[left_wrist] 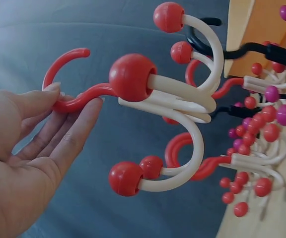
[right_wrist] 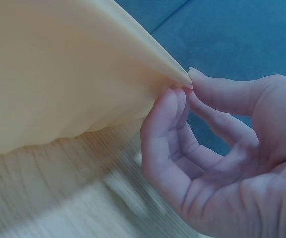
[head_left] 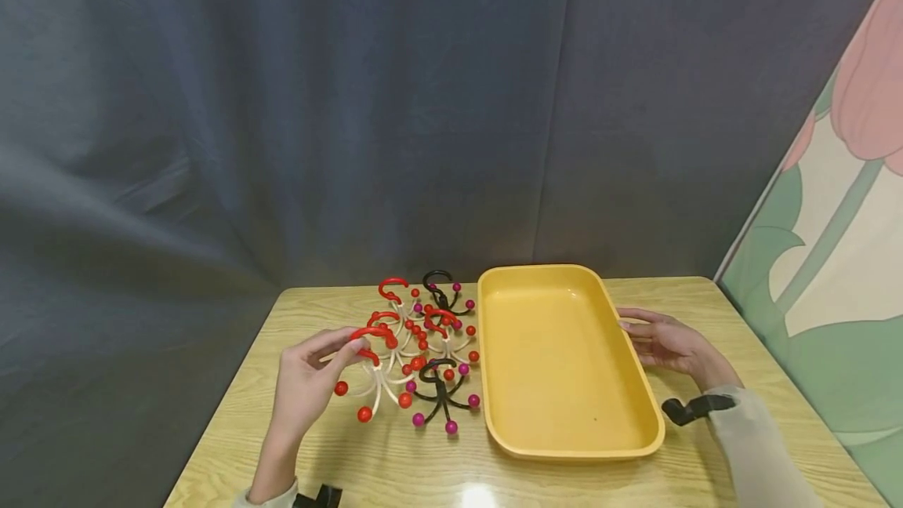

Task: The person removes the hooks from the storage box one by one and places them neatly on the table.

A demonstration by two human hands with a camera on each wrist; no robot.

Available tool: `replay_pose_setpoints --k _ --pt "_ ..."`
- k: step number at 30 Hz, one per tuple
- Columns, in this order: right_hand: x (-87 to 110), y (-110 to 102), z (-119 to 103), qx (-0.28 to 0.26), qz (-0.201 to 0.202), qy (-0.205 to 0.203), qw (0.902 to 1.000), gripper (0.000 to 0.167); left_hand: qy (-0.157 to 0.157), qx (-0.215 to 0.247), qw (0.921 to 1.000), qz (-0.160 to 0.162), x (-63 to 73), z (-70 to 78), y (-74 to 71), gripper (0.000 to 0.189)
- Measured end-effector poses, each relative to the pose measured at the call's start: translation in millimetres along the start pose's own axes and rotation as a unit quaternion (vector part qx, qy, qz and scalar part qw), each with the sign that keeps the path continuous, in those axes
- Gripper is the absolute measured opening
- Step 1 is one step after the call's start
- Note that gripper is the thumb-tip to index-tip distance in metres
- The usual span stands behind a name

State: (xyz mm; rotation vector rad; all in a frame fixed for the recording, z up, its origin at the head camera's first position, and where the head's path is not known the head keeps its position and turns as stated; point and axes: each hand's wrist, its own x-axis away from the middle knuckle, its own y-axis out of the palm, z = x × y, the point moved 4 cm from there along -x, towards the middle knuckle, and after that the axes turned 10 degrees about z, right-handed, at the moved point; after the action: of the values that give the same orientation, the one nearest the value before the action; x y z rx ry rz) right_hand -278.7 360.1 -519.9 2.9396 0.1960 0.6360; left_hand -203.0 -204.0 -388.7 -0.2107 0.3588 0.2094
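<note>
My left hand [head_left: 306, 382] pinches the red curved top of a claw-like hanging hook [head_left: 378, 373] between thumb and fingers. In the left wrist view, this hook [left_wrist: 132, 78] has cream prongs ending in red balls. Its prongs point downward in the head view, at the near left of a cluster of similar hooks. My right hand [head_left: 673, 350] is at the right side of a yellow tray [head_left: 564, 367]. The right wrist view shows the thumb and fingers pinching the tray's rim [right_wrist: 175, 72].
More red-and-cream hooks [head_left: 446, 345] stand close together left of the tray. A black hook with magenta balls [head_left: 441, 392] stands near the tray's left wall, another black hook [head_left: 442, 302] behind. A dark curtain [head_left: 423, 116] hangs beyond the wooden table [head_left: 395, 477].
</note>
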Motion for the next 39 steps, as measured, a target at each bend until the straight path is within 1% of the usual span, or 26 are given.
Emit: replay_pose_setpoints --k 6,10,13,19,26,30,34,39 --pt "0.6 0 1 0.0 -0.006 0.001 1.0 0.028 -0.002 0.009 1.0 0.002 7.1 -14.8 -1.3 0.018" --pt "0.9 0 0 0.002 -0.008 0.0 1.0 0.027 -0.01 0.03 0.9995 0.0 10.4 -25.7 -0.6 0.018" --pt "1.3 -1 0 0.005 -0.005 -0.001 1.0 0.027 -0.013 0.037 0.9992 -0.002 12.5 -33.6 -0.2 0.018" --pt "1.4 0 -1 0.011 -0.003 -0.003 0.9999 0.027 -0.006 0.037 0.9992 -0.014 14.8 -44.1 1.2 0.019" --pt "2.3 2 0 0.01 -0.008 -0.005 0.9999 0.026 -0.023 0.043 0.9983 -0.031 16.3 -56.4 2.3 0.021" --pt "1.7 2 1 0.013 -0.002 -0.002 0.9999 0.026 -0.029 0.048 0.9976 -0.042 17.2 -64.4 2.3 0.022" --pt "1.9 1 2 0.012 0.006 0.003 0.9999 0.027 -0.032 0.045 0.9973 -0.049 17.2 -71.5 1.5 0.022" --pt "2.2 1 1 0.006 -0.006 -0.002 1.0 0.027 -0.034 0.033 0.9975 -0.052 16.8 -78.7 0.7 0.022"
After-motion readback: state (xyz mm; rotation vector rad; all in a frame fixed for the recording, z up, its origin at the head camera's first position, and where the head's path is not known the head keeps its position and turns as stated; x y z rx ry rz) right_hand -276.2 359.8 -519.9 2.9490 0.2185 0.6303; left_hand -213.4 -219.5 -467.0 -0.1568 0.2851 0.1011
